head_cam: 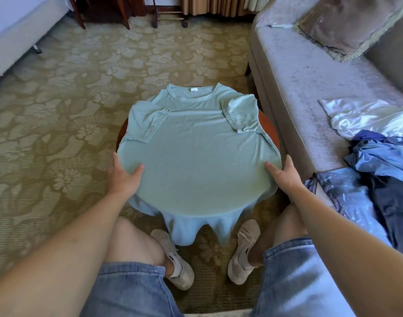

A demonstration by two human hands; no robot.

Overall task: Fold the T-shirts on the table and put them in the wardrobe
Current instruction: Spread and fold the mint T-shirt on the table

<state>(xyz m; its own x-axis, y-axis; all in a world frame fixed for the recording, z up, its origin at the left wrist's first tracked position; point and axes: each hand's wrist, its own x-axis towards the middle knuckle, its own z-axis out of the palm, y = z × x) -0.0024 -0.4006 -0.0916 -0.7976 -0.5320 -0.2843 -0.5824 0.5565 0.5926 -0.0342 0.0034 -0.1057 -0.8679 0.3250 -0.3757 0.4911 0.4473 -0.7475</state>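
Underneath, the round table [268, 124] is nearly hidden by the green T-shirt [196, 156]; left hand [122, 177] and right hand [285, 175] pinch its side edges, fingers tucked under; clothes [379, 161] heap the sofa [294, 72].

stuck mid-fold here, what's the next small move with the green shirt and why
Probably fold one side inward. The green T-shirt lies flat on the round table, both sleeves tucked in, left hand and right hand gripping its sides, hem hanging off.

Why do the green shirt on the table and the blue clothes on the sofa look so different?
The green T-shirt lies spread flat over the round table, sleeves folded in; the blue clothes sit crumpled in a heap on the sofa. Both hands grip the green T-shirt's sides; nothing touches the blue clothes. Neither is fully folded yet.
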